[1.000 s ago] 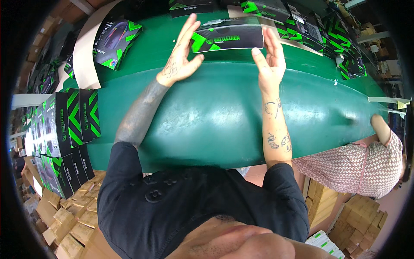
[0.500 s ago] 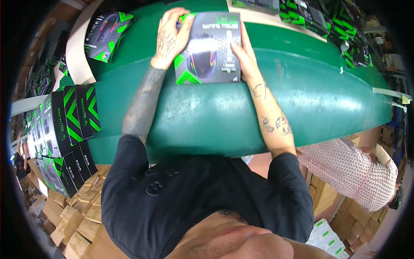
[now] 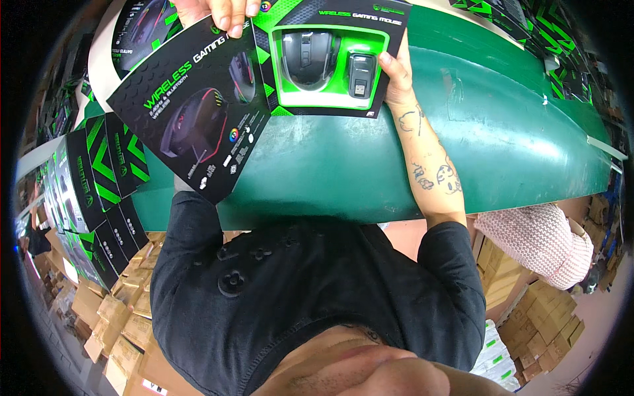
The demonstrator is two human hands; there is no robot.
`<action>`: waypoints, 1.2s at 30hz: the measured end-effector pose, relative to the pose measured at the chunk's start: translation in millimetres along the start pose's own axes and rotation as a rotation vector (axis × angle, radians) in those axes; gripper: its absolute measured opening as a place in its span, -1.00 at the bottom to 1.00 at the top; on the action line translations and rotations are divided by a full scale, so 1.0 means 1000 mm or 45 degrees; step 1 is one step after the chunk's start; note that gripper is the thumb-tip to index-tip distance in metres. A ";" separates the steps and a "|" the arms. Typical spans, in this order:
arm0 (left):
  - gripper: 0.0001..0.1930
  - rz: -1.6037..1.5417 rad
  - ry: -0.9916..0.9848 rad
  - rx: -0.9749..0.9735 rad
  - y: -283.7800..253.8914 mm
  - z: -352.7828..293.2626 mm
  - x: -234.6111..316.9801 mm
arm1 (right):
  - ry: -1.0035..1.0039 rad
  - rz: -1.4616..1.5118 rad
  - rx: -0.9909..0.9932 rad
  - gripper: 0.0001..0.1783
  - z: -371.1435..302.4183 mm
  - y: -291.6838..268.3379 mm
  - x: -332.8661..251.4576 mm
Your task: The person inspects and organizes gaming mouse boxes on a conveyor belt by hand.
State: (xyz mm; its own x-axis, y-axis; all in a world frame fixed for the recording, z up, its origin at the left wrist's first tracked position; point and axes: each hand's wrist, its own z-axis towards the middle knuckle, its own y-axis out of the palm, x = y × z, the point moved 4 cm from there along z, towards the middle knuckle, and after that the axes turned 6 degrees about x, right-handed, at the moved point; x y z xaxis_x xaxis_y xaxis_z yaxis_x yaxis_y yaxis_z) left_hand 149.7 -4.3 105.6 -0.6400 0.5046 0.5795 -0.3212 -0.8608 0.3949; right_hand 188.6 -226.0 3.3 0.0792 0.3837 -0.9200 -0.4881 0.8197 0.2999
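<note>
From where I stand, the person holds one retail box (image 3: 264, 86) swung open like a book above the green table (image 3: 502, 145). There are two parts to it: a black front flap (image 3: 191, 112) printed with a mouse picture, tilted down to the person's left, and a green inner tray (image 3: 327, 63) behind a clear window. In that tray I count one black computer mouse (image 3: 307, 56) and one small black receiver (image 3: 361, 74) just beside it.

The left hand (image 3: 221, 12) pinches the top edge where flap and tray meet, fingertips curled over the card. The right hand (image 3: 395, 72) is closed on the tray's right edge, thumb lying on the front face; its tattooed forearm runs down across the table.

One more flat box of the same kind (image 3: 142, 26) lies on the table just beyond the flap, partly hidden by it. To the person's left a row of black and green boxes (image 3: 86, 191) stands on edge, too tightly packed to count surely; another cluster of them (image 3: 548, 30) lies at the table's far right.

The table top is scuffed, with a pale strip (image 3: 604, 146) along its right end. Below it, stacks of brown cartons (image 3: 112, 317) crowd the floor on both sides. Another person's patterned sleeve (image 3: 538, 241) shows at the lower right.
</note>
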 end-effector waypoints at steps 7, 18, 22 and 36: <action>-0.68 0.670 -0.369 0.713 -0.012 -0.020 -0.014 | 0.032 0.229 -0.073 -0.20 -0.003 0.013 -0.008; -0.49 0.439 0.046 1.438 -0.133 -0.042 0.098 | 0.348 -0.091 0.009 -0.45 0.029 0.033 0.007; -0.45 0.491 -0.496 1.289 -0.134 -0.086 0.019 | 0.265 -0.493 0.093 -0.39 0.089 0.037 0.046; 0.10 1.787 -0.237 1.266 -0.216 0.012 -0.050 | 0.217 -1.086 0.095 -0.22 0.221 0.107 0.075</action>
State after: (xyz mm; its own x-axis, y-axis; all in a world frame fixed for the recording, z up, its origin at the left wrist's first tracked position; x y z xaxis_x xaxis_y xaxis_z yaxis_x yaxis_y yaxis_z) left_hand 259.6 157.2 0.2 0.0737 -0.4718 0.8786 0.9306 -0.2843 -0.2307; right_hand 334.2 -15.9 22.1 0.2573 -0.4378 -0.8614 -0.2628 0.8262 -0.4984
